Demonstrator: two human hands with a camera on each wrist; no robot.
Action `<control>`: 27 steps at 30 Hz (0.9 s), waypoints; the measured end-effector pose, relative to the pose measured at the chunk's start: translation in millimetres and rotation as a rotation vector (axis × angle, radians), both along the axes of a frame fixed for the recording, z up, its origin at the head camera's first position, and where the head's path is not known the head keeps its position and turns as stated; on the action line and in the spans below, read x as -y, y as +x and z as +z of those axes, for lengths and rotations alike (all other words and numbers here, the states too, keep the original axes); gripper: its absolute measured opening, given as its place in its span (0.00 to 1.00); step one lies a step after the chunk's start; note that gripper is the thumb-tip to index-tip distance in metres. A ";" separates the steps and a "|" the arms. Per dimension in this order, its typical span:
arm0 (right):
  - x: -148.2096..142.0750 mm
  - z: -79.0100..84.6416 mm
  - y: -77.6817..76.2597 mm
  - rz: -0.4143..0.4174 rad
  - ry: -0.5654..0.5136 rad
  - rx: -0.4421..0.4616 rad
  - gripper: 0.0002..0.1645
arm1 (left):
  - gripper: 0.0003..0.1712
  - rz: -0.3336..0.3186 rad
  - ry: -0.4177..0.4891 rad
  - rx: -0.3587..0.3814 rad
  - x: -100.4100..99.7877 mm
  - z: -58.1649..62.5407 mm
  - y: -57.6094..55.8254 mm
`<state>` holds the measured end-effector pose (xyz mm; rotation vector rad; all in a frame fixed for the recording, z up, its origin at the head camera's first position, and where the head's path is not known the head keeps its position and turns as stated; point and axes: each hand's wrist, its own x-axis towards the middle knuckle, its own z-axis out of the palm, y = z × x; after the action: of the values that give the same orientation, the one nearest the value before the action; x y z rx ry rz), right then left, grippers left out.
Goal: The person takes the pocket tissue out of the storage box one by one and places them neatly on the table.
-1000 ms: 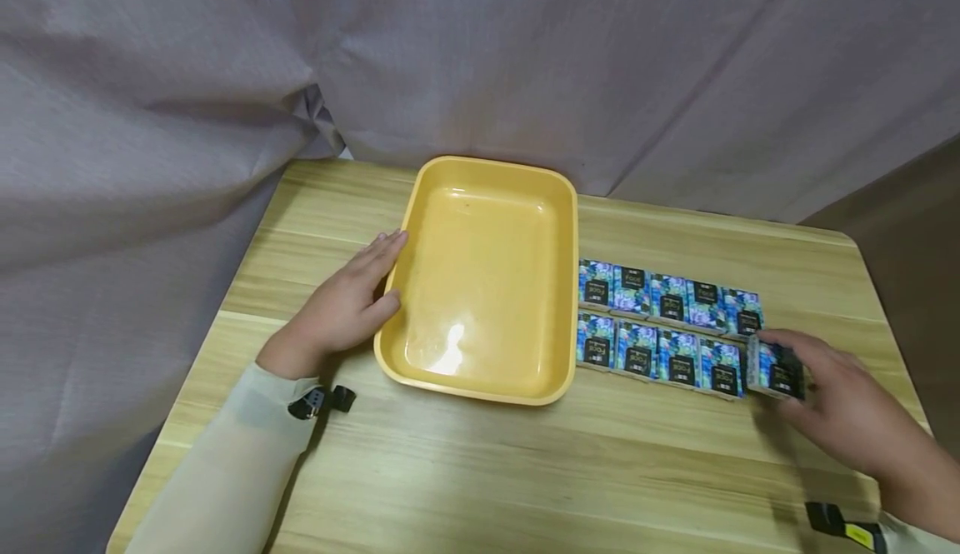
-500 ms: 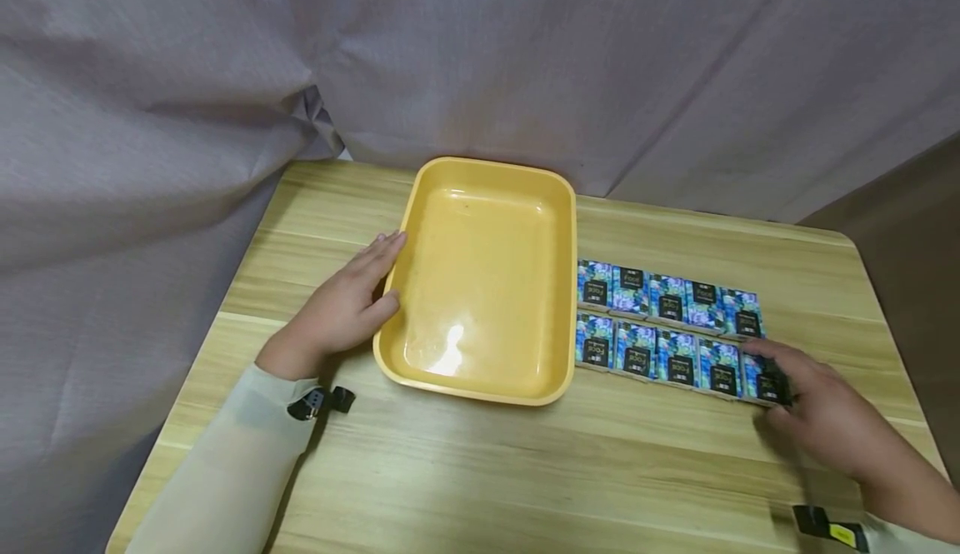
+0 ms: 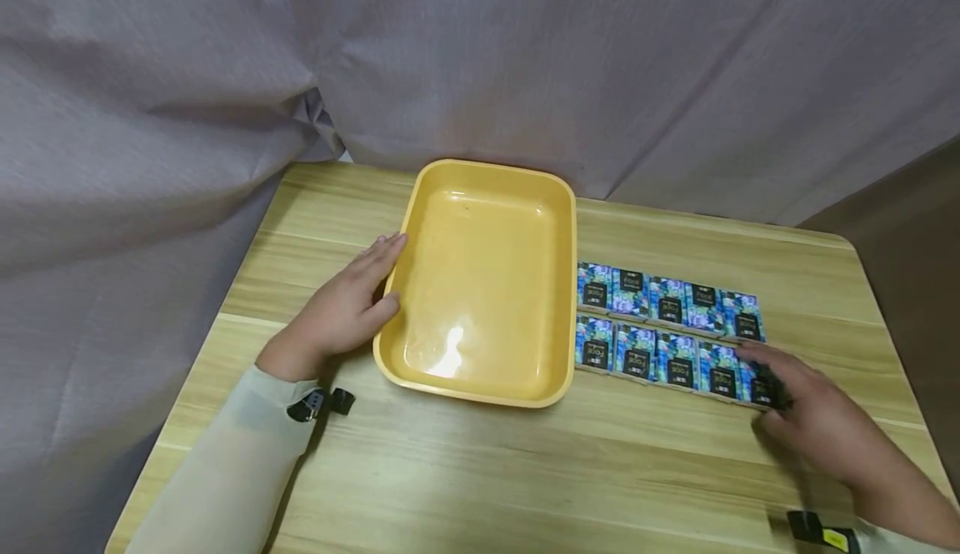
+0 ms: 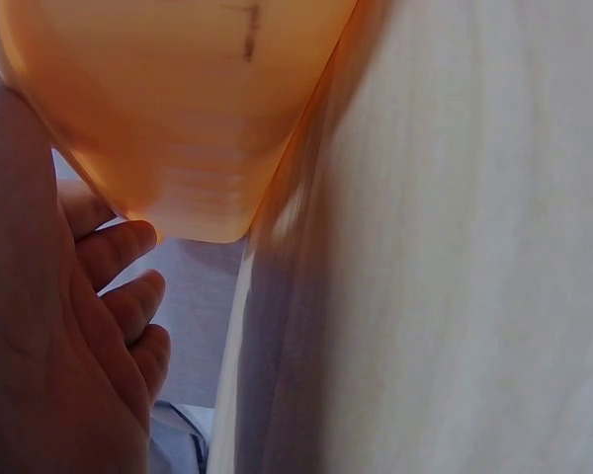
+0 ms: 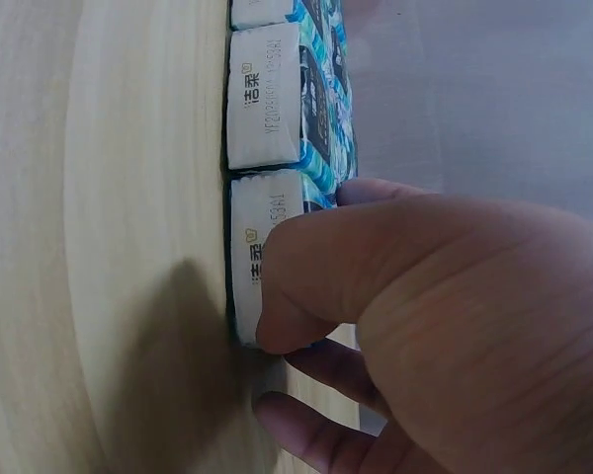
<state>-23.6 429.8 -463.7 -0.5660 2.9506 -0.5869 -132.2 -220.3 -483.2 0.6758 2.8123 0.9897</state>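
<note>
A yellow plastic tray [image 3: 480,287] stands on the wooden table. My left hand [image 3: 333,308] rests against its left rim with fairly straight fingers; the left wrist view has these fingers [image 4: 119,252] at the tray's side wall [image 4: 178,118]. To the right of the tray lie two rows of blue flowered tissue packs [image 3: 678,358]. At the right end of the nearer row, my right hand [image 3: 825,421] holds the last tissue pack [image 3: 756,383] between thumb and fingers. Up close, the thumb presses that pack's white end [image 5: 245,227], and the pack touches its neighbour [image 5: 267,99].
Several tissue packs [image 3: 667,297] form the farther row, close behind the nearer one. Grey curtain [image 3: 525,54] hangs along the table's back edge. Bare wooden tabletop [image 3: 510,479] stretches in front of tray and packs.
My right hand has lowered the tissue pack and moved it left, from slightly tilted and apart to flat against the nearer row's end. The left hand and tray have hardly moved.
</note>
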 end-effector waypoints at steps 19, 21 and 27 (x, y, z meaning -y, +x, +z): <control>2.1 14.5 9.4 -0.112 0.102 -0.001 0.55 | 0.47 -0.002 0.007 0.013 -4.1 -1.9 0.2; 7.2 20.5 8.5 -0.117 0.120 -0.060 0.52 | 0.47 -0.001 0.011 0.013 -4.0 -2.3 0.7; 49.9 36.5 -3.2 -0.095 0.054 -0.248 0.50 | 0.47 -0.006 0.006 0.003 -2.7 -3.4 0.0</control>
<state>-26.8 379.8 -427.2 -0.5313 3.2306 -0.4745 -132.1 -217.5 -486.6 0.6817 2.8040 0.9981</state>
